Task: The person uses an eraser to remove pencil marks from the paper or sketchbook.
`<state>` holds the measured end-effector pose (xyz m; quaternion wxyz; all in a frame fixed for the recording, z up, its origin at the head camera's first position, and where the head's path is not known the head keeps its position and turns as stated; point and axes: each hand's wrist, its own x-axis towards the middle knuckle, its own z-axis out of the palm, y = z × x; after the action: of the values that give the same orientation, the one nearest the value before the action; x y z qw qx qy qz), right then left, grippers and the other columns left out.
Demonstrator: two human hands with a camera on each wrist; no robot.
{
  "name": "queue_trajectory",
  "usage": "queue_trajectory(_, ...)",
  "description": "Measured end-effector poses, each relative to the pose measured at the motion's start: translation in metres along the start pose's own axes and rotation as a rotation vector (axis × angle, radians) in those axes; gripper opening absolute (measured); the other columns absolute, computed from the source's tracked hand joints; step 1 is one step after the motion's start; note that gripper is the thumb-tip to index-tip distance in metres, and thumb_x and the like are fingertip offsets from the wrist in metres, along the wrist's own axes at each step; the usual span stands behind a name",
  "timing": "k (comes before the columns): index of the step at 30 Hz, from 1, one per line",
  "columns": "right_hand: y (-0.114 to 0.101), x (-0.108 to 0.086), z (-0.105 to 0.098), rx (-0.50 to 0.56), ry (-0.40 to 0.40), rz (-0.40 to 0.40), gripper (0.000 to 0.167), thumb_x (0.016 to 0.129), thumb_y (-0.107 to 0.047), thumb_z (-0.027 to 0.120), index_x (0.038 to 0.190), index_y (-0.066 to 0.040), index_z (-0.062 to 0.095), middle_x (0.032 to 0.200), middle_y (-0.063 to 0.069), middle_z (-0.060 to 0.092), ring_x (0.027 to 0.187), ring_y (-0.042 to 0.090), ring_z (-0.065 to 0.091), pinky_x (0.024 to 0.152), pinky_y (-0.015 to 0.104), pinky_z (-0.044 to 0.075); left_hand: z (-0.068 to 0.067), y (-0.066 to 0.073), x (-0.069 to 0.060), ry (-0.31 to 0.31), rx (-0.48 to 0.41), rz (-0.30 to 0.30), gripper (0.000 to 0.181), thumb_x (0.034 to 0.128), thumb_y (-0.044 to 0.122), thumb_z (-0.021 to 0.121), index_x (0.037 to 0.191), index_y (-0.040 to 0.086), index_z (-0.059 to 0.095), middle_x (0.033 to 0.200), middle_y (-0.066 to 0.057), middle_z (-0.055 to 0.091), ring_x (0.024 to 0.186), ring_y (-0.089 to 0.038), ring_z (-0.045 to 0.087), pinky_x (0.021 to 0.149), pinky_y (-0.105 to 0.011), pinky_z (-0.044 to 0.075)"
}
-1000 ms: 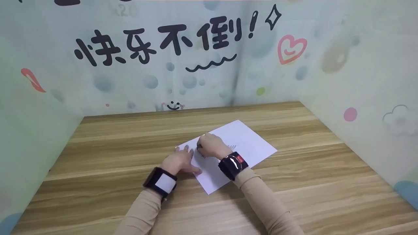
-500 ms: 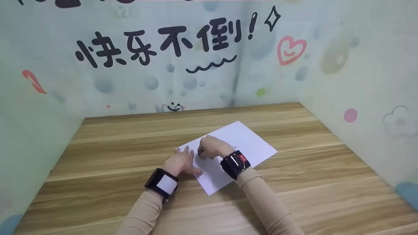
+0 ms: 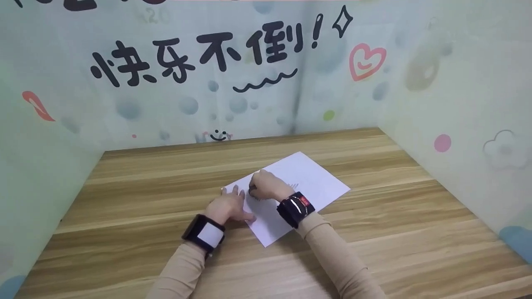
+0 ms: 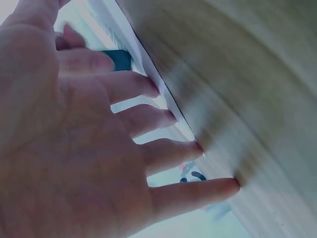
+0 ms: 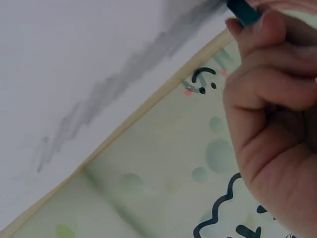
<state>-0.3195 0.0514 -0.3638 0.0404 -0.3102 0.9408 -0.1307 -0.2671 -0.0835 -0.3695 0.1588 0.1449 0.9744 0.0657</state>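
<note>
A white sheet of paper (image 3: 320, 182) lies skewed on the wooden table. My left hand (image 3: 226, 207) rests with spread fingers across its left edge, and in the left wrist view the little finger (image 4: 208, 194) reaches past the paper. My right hand (image 3: 268, 185) pinches a short, dark teal block (image 5: 242, 12) against the paper, just right of my left fingers. A band of grey strokes (image 5: 124, 74) runs over the paper up to the block. In the head view, my right hand hides most of the block and much of the band.
Printed fabric walls with dark lettering (image 3: 195, 54) enclose the table (image 3: 145, 199) at the back and both sides. A black strap band sits on each wrist, the left one (image 3: 203, 233) with a white patch.
My right hand shifted slightly right, then back left, rubbing the block over the paper. The left hand stays on the paper's edge. The head view tilted a little.
</note>
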Motion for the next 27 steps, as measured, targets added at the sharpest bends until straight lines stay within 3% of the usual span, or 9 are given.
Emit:
queue_trajectory(5,0.0017,-0.0016,-0.0025,0.012,-0.076,0.008,0.015,0.079,-0.001,0.063,0.066,-0.001,0.069,0.046,-0.006,0.046,0.042,0.007,0.043,0.041,0.018,0.032,0.0015,0.002,0.0001,-0.011,-0.005,0.003,0.091,0.0821,0.047,0.063,0.146,-0.008,0.027,0.155,-0.028,0.02,0.143,-0.049,0.017,0.118,-0.057,0.016)
queue_trajectory(10,0.0027,0.0001,-0.0008,0.033,-0.034,-0.036,0.015,0.081,-0.002,0.062,0.068,0.0,0.07,0.051,-0.006,0.049,0.045,0.005,0.044,0.043,0.016,0.033,0.001,0.002,0.0003,0.002,-0.003,-0.007,0.09,0.0817,0.046,0.064,0.145,-0.008,0.028,0.155,-0.028,0.021,0.141,-0.051,0.018,0.117,-0.058,0.019)
queue_trajectory(15,-0.0001,0.0002,-0.0019,-0.012,-0.06,-0.043,0.017,0.079,-0.001,0.061,0.063,-0.004,0.066,0.049,-0.007,0.046,0.044,0.006,0.044,0.042,0.017,0.032,0.001,0.0028,0.0006,-0.018,-0.025,-0.016,0.092,0.0813,0.046,0.065,0.146,-0.007,0.026,0.156,-0.028,0.018,0.141,-0.052,0.015,0.117,-0.059,0.018)
queue_trajectory(19,-0.0029,0.0,-0.0041,0.002,-0.066,-0.046,0.014,0.079,0.0,0.062,0.067,-0.003,0.068,0.051,-0.007,0.047,0.046,0.006,0.045,0.043,0.016,0.033,0.0003,0.0027,0.0015,-0.023,-0.025,-0.029,0.092,0.0816,0.046,0.064,0.147,-0.006,0.025,0.156,-0.027,0.017,0.142,-0.051,0.014,0.119,-0.056,0.015)
queue_trajectory(27,-0.0031,-0.0001,-0.0029,-0.002,-0.057,-0.056,0.015,0.078,-0.001,0.063,0.065,-0.004,0.068,0.05,-0.007,0.048,0.045,0.005,0.044,0.043,0.016,0.032,0.0005,0.0013,0.0028,-0.022,-0.014,0.001,0.092,0.0826,0.045,0.063,0.145,-0.01,0.026,0.155,-0.029,0.018,0.144,-0.046,0.016,0.12,-0.054,0.012)
